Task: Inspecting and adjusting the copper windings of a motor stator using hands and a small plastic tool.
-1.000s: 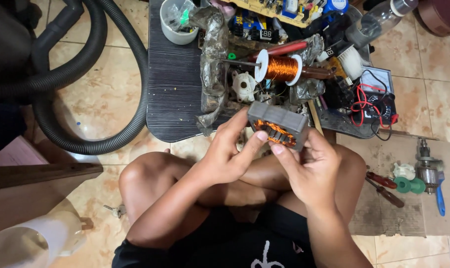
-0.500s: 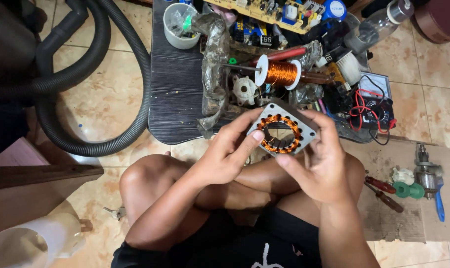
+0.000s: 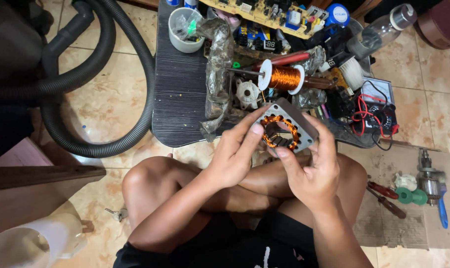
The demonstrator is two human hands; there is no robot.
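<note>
Sitting cross-legged on a tiled floor, a person holds a square motor stator (image 3: 284, 130) up over the knees, its face tilted toward the camera. The left hand (image 3: 233, 156) grips the stator's left edge, thumb and fingers closed on the metal frame, while the right hand (image 3: 312, 171) pinches its lower right side, the thumb laid across the ring of copper windings. The coils appear already wound and seated around the bore; no loose wire trails from the piece, and whether leads or insulation remain to be fitted cannot be told from this view.

Just beyond the hands, a spool of copper wire (image 3: 284, 78) lies on a dark, grained low table (image 3: 180, 94) crowded with parts: a white cup (image 3: 184, 31), a yellow circuit board (image 3: 264, 12), crumpled plastic wrap (image 3: 219, 64) and a multimeter (image 3: 381, 101) with red and black leads. A grey vacuum hose (image 3: 98, 99) loops across the beige tiles to the left. On the right, a sheet of cardboard (image 3: 408, 218) carries red-handled screwdrivers (image 3: 384, 196) and a power drill (image 3: 428, 178).
</note>
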